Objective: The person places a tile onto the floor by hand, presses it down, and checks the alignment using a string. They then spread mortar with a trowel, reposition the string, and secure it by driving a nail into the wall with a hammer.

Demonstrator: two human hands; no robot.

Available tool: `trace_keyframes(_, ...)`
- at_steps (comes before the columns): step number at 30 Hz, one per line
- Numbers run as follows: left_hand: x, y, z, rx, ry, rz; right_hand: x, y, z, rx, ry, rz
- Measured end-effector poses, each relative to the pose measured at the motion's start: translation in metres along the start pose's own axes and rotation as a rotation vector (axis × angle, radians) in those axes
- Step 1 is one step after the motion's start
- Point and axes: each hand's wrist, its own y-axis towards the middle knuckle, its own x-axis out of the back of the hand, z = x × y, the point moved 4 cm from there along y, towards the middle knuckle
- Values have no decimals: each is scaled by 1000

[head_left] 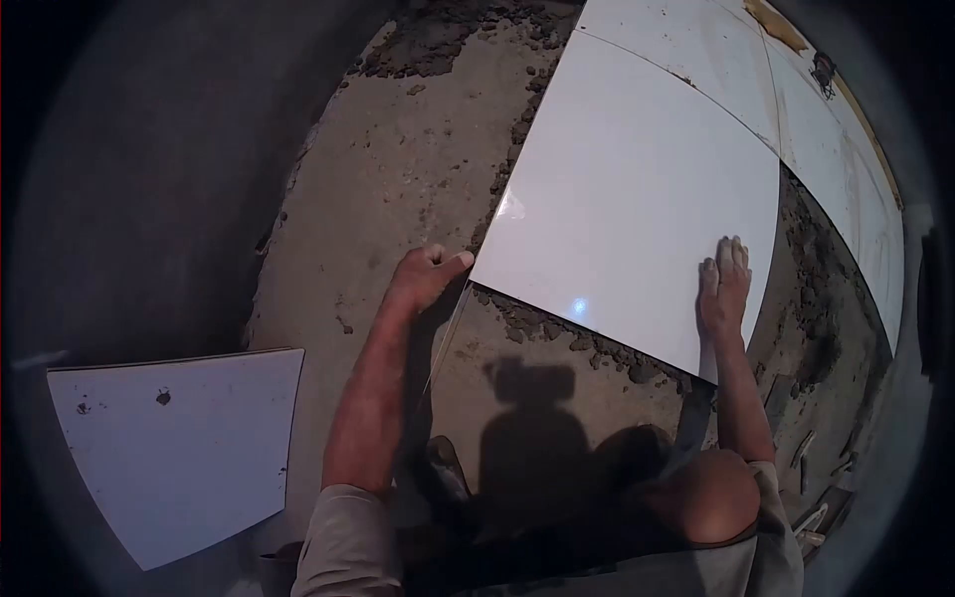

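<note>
A large glossy white floor tile (pixel 627 199) lies on dark, crumbly mortar (pixel 607 353). My left hand (pixel 430 279) is closed beside the tile's near-left corner, its thumb at the edge. What its curled fingers hold, if anything, is hidden. From that corner a thin string (pixel 448 343) runs down toward me. Flat on the tile's right part rests my right hand (pixel 728 289), fingers stretched out and holding nothing.
More white tiles (pixel 836 149) border this one at the back and right. A separate tile (pixel 189 448) lies at lower left. Mortar lumps (pixel 418 45) cover the far floor. Hand tools (pixel 811 522), partly dark, lie at lower right. My shadow (pixel 532 428) falls on the bare floor.
</note>
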Motion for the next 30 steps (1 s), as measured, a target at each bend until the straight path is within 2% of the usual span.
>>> trace_keyframes(4,-10,-13,6,11,-55,82,11,13,69,148,80,35)
trace_keyframes(6,-19,-19,5,50,-327,172,18,18,97,207,115,22)
trace_keyframes(9,-23,-19,6,69,-430,182,22,22,120,291,143,-8)
trace_keyframes(12,-21,-18,3,110,-346,197,1,18,108,309,4,19)
trace_keyframes(14,-19,-12,1,44,-340,168,-8,17,98,193,-34,160)
trace_keyframes(19,-17,-14,-3,-9,-248,35,-8,17,94,197,-30,153)
trace_keyframes(22,-22,-15,-3,10,-200,96,-8,16,92,187,-4,174)
trace_keyframes(26,-32,-13,-8,-65,-364,77,-8,16,91,190,9,172)
trace_keyframes(30,-32,-11,-12,-38,-373,100,-8,16,91,187,18,172)
